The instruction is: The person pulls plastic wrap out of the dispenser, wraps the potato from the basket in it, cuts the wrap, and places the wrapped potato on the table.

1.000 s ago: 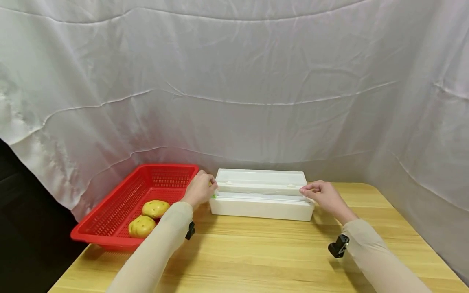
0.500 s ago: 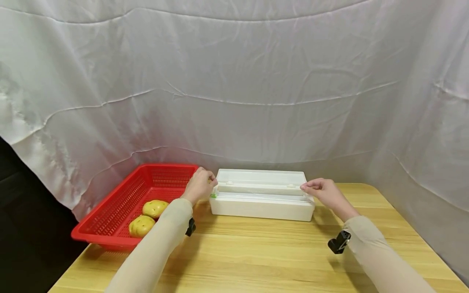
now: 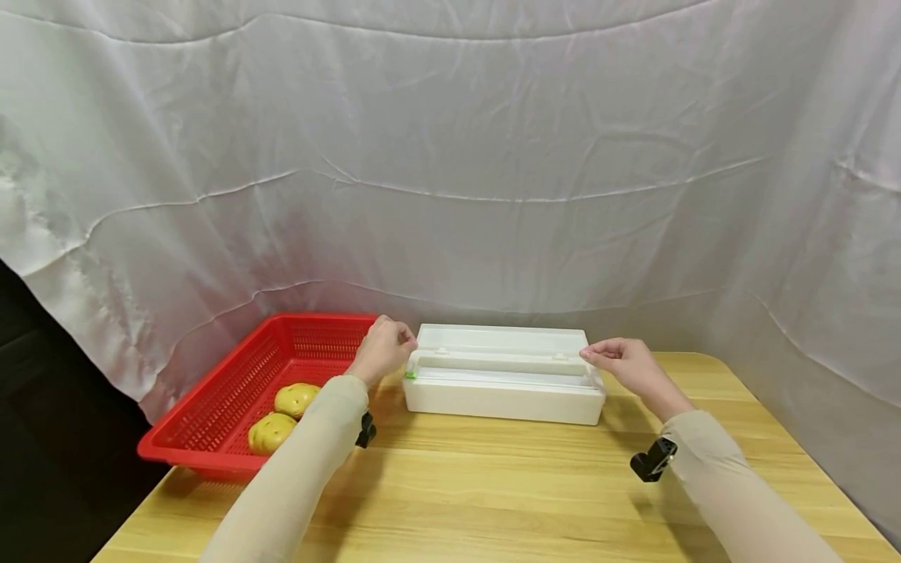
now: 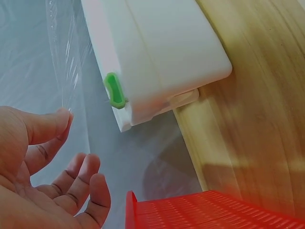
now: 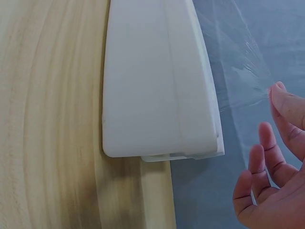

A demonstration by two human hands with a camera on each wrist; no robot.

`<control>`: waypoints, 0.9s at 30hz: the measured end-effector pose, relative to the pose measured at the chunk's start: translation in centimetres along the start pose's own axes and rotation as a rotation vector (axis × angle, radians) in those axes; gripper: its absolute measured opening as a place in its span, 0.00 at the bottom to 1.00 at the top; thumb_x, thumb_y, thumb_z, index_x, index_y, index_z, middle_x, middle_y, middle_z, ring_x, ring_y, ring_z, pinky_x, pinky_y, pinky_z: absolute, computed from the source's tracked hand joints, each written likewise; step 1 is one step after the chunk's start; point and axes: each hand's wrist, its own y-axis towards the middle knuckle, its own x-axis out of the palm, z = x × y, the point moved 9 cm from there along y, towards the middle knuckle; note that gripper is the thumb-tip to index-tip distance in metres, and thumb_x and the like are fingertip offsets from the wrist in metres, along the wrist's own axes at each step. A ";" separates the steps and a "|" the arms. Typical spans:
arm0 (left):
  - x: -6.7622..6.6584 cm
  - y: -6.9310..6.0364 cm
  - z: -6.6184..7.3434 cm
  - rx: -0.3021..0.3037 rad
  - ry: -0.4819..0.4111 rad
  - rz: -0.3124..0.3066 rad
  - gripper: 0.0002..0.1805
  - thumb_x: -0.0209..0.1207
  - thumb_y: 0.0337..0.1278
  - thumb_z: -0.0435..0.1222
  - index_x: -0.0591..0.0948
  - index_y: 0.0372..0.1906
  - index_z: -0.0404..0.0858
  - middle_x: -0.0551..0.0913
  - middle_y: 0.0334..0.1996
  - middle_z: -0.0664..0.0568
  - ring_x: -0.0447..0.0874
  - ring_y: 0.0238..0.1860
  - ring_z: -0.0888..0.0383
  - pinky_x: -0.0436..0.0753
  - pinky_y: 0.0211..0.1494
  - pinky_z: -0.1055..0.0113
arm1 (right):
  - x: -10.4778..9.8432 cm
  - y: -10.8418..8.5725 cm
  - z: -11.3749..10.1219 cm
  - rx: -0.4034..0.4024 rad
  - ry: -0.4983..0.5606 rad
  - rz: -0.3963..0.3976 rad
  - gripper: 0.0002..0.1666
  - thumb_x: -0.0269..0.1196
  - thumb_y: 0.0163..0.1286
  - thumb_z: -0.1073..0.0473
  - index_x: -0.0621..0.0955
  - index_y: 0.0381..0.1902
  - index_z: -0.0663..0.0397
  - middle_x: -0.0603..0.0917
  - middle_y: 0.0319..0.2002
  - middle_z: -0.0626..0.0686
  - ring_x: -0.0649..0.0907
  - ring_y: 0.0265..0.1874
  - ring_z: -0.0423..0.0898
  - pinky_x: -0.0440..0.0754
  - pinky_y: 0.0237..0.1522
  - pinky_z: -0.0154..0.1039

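A long white box [image 3: 503,400] stands near the table's back edge, its lid [image 3: 503,338] tilted back. Clear plastic film [image 4: 69,57] stretches up from it. The left hand [image 3: 383,349] pinches one corner of the film between thumb and forefinger, above the box's left end; its other fingers are loosely bent in the left wrist view. At the right end, the right hand [image 3: 629,367] pinches the other corner of the film [image 5: 248,71] the same way. A green slider [image 4: 114,90] sits on the box's left end.
On the left a red perforated basket [image 3: 204,414] holds two yellow potatoes [image 3: 296,399], [image 3: 271,433] and overhangs the table edge. The wooden table [image 3: 493,493] extends in front of the box. A grey-white curtain [image 3: 493,156] hangs behind.
Both hands have risen slightly, the film still pinched between them. The box, basket and potatoes have stayed in place.
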 end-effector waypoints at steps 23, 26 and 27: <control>-0.8 0.4 -1.1 -0.126 -0.235 -0.079 0.09 0.65 0.73 0.37 0.89 0.46 0.36 0.88 0.45 0.45 0.82 0.48 0.49 0.83 0.53 0.58 | -0.7 0.7 -1.2 0.024 0.008 -0.035 0.33 0.64 0.79 0.39 0.85 0.61 0.63 0.84 0.63 0.64 0.78 0.60 0.56 0.75 0.61 0.54; -0.9 0.4 -1.3 -0.150 -0.268 -0.088 0.09 0.64 0.74 0.38 0.88 0.46 0.37 0.88 0.47 0.45 0.81 0.49 0.49 0.82 0.54 0.57 | -0.8 0.8 -1.4 0.035 0.023 -0.034 0.31 0.64 0.79 0.40 0.85 0.62 0.62 0.83 0.65 0.65 0.78 0.64 0.58 0.75 0.64 0.57; -1.0 0.4 -1.4 -0.155 -0.276 -0.090 0.08 0.64 0.74 0.38 0.88 0.46 0.37 0.88 0.47 0.45 0.81 0.49 0.49 0.82 0.55 0.57 | -0.8 0.8 -1.4 0.036 0.031 -0.038 0.31 0.64 0.80 0.40 0.85 0.62 0.62 0.83 0.67 0.65 0.77 0.66 0.59 0.75 0.67 0.59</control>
